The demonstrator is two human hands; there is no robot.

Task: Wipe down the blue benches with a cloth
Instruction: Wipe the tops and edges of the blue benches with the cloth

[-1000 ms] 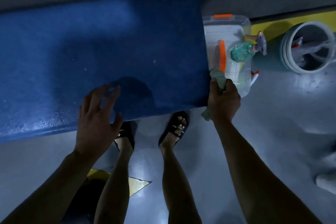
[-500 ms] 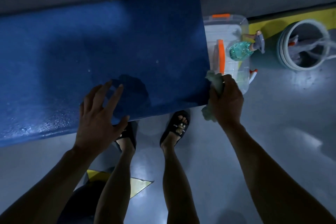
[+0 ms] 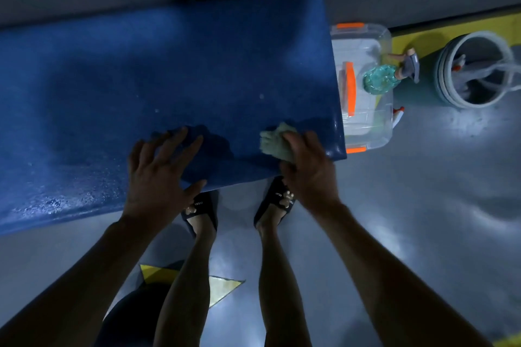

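Bare forearms, bare lower legs, dark shorts (image 3: 132, 315), black slide sandals (image 3: 203, 207) (small pale strap ornaments)

1. Blue bench (image 3: 169, 70): long padded slab w/ textured deep-blue top, running left-right across the upper half of the view and slightly tilted in frame. Rounded right end, glossy at the near-right corner. Fine wet droplets/sheen along the near-left edge; a few pale specks mid-surface. Near edge overhangs the person's feet.
2. Cloth (image 3: 276, 139): small pale grey-green rag, bunched and crumpled, lying on the bench top near the near-right corner. Right hand (image 3: 307, 166) covers its right part, fingers over it; the left part sticks out toward bench centre. Touching the bench surface.
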